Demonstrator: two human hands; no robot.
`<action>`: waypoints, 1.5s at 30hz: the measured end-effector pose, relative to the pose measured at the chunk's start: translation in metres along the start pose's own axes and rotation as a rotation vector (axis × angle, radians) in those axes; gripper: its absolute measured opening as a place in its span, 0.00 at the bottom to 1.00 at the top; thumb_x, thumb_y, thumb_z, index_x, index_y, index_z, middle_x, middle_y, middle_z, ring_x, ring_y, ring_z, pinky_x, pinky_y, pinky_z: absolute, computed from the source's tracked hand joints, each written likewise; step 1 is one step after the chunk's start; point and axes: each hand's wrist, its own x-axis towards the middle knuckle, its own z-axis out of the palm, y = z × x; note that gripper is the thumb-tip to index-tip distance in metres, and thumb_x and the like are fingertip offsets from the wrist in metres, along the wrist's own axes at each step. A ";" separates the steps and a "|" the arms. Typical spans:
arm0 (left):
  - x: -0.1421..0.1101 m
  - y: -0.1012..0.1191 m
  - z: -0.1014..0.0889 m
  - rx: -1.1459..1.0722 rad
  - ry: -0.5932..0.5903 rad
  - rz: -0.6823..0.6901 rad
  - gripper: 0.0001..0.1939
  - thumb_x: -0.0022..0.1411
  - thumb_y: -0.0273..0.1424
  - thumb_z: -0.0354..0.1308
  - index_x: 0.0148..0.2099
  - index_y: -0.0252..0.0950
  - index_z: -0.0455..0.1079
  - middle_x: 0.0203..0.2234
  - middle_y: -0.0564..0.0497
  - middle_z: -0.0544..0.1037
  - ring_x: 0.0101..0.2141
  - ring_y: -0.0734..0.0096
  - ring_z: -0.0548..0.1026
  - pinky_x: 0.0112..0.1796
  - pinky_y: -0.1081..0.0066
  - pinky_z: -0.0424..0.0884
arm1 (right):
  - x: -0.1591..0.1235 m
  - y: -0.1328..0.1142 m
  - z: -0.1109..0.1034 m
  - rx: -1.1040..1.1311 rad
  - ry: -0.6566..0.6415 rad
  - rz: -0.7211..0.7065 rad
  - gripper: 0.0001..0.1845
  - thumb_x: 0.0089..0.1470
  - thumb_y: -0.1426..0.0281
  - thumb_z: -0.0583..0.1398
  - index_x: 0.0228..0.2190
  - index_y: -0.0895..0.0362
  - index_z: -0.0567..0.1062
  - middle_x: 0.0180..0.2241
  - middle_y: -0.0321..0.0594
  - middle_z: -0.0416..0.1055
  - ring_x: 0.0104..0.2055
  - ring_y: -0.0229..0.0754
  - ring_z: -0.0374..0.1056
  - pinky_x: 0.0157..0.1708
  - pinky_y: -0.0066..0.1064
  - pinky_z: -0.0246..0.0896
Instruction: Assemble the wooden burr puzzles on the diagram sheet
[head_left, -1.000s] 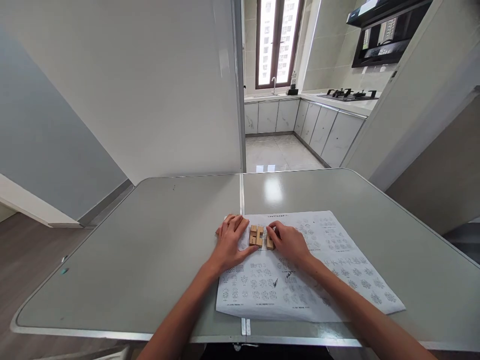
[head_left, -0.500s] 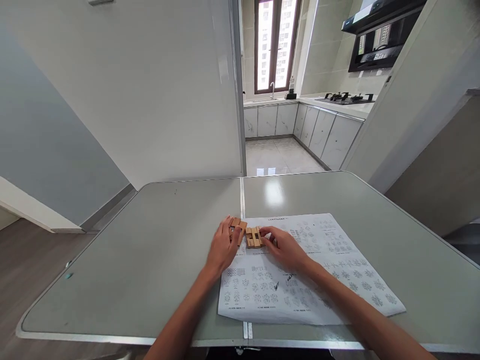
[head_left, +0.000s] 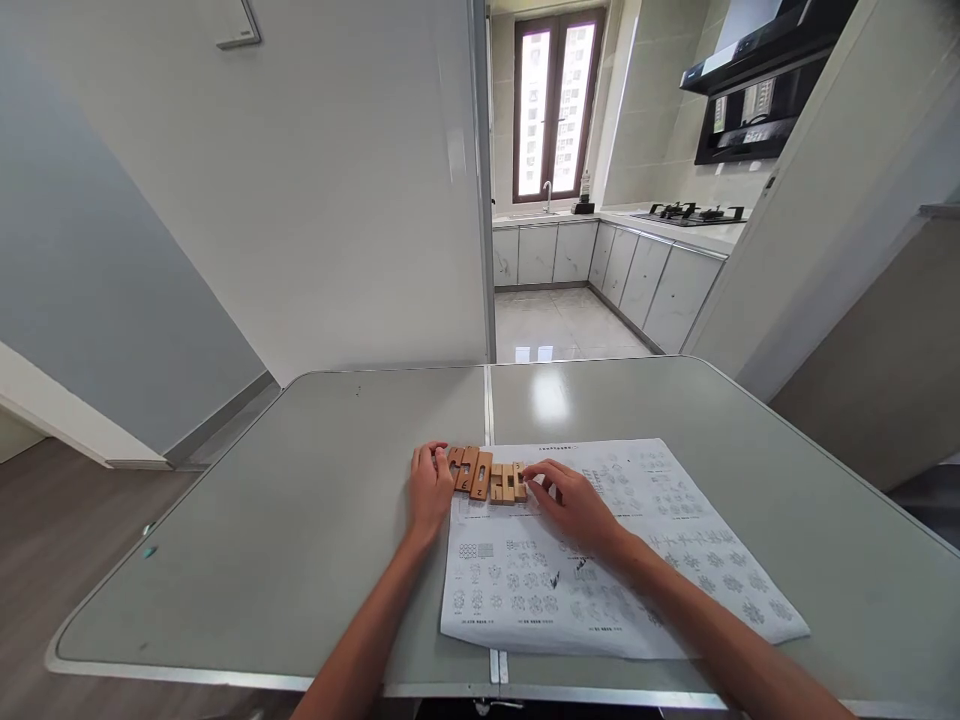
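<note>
Several notched wooden puzzle pieces lie side by side in a row across the top left corner of the paper sheet (head_left: 630, 620). Darker brown pieces (head_left: 480, 478) make up the left part, some with small marks like numerals. Lighter pieces (head_left: 508, 484) with cut-outs adjoin them on the right. My left hand (head_left: 431, 490) rests at the row's left end, its curled fingers against the outermost dark piece. At the right end, my right hand (head_left: 566, 500) pinches the last light piece between thumb and fingers. Fingertips partly cover both end pieces.
The sheet, printed with many small diagrams, lies on a grey folding table (head_left: 262, 540) with a metal centre seam. A small teal bit (head_left: 150, 551) is near the table's left edge. Beyond the table are a white wall and a kitchen with a gas hob (head_left: 694, 213).
My left hand has shifted left along the dark pieces, uncovering more of them. My right hand stays at the light pieces. The camera view has tilted up slightly.
</note>
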 end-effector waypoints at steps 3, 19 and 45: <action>0.003 -0.005 -0.001 -0.029 0.008 -0.025 0.13 0.73 0.35 0.46 0.45 0.39 0.71 0.47 0.43 0.78 0.50 0.56 0.75 0.54 0.56 0.70 | 0.001 0.003 -0.001 -0.008 0.063 0.010 0.11 0.69 0.62 0.55 0.40 0.51 0.75 0.40 0.41 0.78 0.31 0.41 0.73 0.30 0.33 0.69; 0.007 -0.005 -0.004 -0.111 0.023 -0.090 0.11 0.69 0.38 0.51 0.44 0.39 0.73 0.44 0.44 0.81 0.45 0.57 0.78 0.47 0.60 0.73 | -0.003 -0.002 -0.002 -0.007 -0.122 -0.094 0.11 0.68 0.65 0.56 0.40 0.51 0.78 0.37 0.39 0.78 0.32 0.40 0.70 0.34 0.32 0.66; -0.002 0.000 -0.003 0.246 -0.352 0.304 0.17 0.70 0.38 0.56 0.58 0.44 0.72 0.63 0.46 0.74 0.67 0.49 0.62 0.64 0.46 0.57 | -0.107 -0.030 -0.020 0.009 0.045 0.198 0.11 0.68 0.62 0.57 0.46 0.49 0.77 0.56 0.47 0.74 0.59 0.55 0.70 0.59 0.51 0.69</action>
